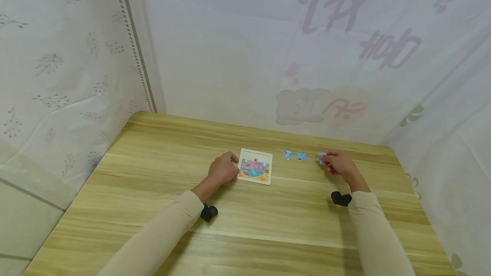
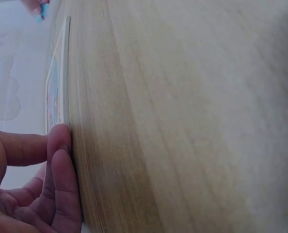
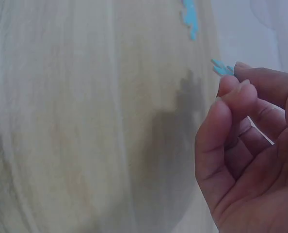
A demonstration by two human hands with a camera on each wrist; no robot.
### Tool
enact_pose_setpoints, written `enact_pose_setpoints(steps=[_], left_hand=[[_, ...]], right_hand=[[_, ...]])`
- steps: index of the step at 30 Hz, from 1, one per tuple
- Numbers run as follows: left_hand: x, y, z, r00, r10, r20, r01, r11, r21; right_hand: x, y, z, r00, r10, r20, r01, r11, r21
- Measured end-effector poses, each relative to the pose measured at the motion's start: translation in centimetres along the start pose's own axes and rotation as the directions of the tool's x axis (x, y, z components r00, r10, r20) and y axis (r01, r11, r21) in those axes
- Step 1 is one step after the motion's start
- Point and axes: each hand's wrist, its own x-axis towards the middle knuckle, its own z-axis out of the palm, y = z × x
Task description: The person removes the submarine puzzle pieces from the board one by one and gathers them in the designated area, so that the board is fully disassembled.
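A small square puzzle board (image 1: 255,166) with a pink and blue picture lies flat mid-table. My left hand (image 1: 232,168) holds its left edge with curled fingers. In the left wrist view the fingertips (image 2: 62,156) press against the board's edge (image 2: 65,73). To the right, my right hand (image 1: 326,159) pinches a blue puzzle piece (image 1: 320,156) just above the table. The right wrist view shows that piece (image 3: 222,67) sticking out from the fingertips (image 3: 237,86). Two loose blue pieces (image 1: 287,154) (image 1: 302,156) lie between the board and the right hand.
The wooden table (image 1: 161,169) is closed in by pale printed curtains (image 1: 69,67) at the left, back and right. Black wrist camera mounts (image 1: 209,213) (image 1: 340,198) sit under both sleeves. Another blue piece (image 3: 189,17) shows on the table in the right wrist view.
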Motion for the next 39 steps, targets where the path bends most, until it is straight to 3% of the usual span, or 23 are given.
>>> enact_pose_setpoints(steps=[7,14,21,34,39], left_hand=[[0.0,0.0,0.0,1.000,-0.008,-0.004,0.008,1.000,-0.004],[-0.1,0.2,0.0,1.000,-0.012,-0.011,0.012,1.000,-0.001],[-0.2,0.3,0.0,1.000,-0.023,-0.006,0.023,1.000,0.008],[-0.1,0.3,-0.1,1.000,-0.019,-0.012,0.019,1.000,0.004],[-0.2,0.2,-0.2,1.000,-0.019,-0.009,0.019,1.000,0.002]], right_hand=[[0.5,1.0,0.3,0.999,-0.028,-0.028,0.028,0.999,-0.029],[1.0,1.5,0.6,0.996,-0.062,-0.068,0.052,0.989,-0.135],[1.3,1.4,0.9,0.991,-0.076,-0.108,0.058,0.985,-0.164],[1.0,1.0,1.2,0.990,-0.095,-0.103,0.076,0.981,-0.177],[1.0,0.1,1.2,0.990,-0.091,-0.105,0.064,0.970,-0.235]])
